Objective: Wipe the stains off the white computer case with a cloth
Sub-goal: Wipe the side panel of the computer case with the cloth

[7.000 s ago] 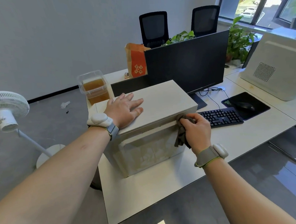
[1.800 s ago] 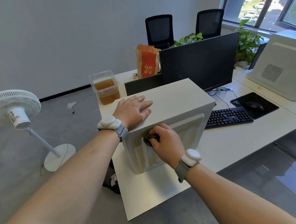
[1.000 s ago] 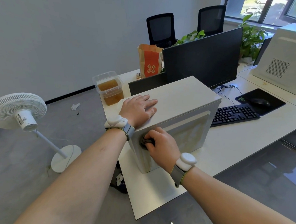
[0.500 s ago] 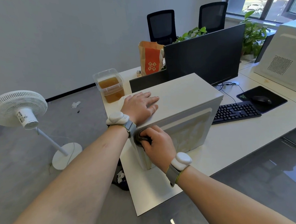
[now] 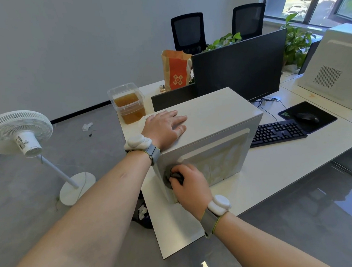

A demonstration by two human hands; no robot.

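The computer case (image 5: 207,119) sits on the bench (image 5: 276,168). A keyboard (image 5: 278,132) lies to its right, a monitor (image 5: 239,67) behind it, a fan (image 5: 18,134) left on the floor.

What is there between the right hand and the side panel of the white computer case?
In the head view, a dark cloth sits between the right hand and the side of the white computer case; the hand grips it bunched and presses it on the panel.

Single wide-angle head-worn view, looking forward and down from close above the white desk (image 5: 276,174), both forearms reaching in from the bottom edge, office beyond.
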